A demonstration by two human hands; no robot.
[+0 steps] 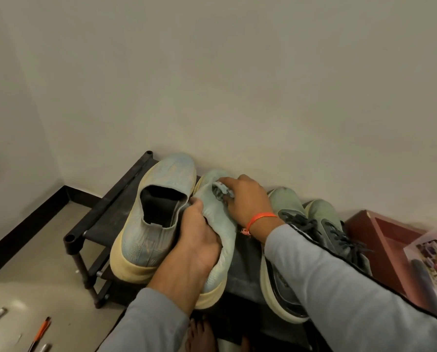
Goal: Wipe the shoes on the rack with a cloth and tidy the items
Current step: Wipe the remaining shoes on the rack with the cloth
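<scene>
**Two hands on one pale-blue slip-on, cloth at the toe**

Four shoes sit on the top shelf of a dark metal shoe rack that stands against a plain wall. Taking the held shoe as the clock's centre, its twin, the left pale-blue knit slip-on, stands at 9 o'clock, toe to the wall, its cream sole touching the left hand's side. The right pale-blue knit slip-on lies at the centre, toe toward 12 o'clock, heel toward 6.

The left hand wraps over the collar and heel of this shoe, thumb pressed at the opening's edge, fingers curled round the knit upper. The right hand comes in from 3 o'clock and bears down on the toe area; its fingers are bent round a small crumpled grey cloth, which lies against the upper. An orange thread band circles the right wrist, and both arms wear grey sleeves.

At 3 o'clock, partly hidden by the right forearm, a pair of sage-green lace-up sneakers with dark laces stands toe to the wall. Further out at 3 to 4 o'clock a red-brown open box rests beside the rack, a printed carton leaning in it. At 8 o'clock, on the floor, lie an orange-and-black pen and silvery pens. Bare toes show at 6 o'clock.
</scene>
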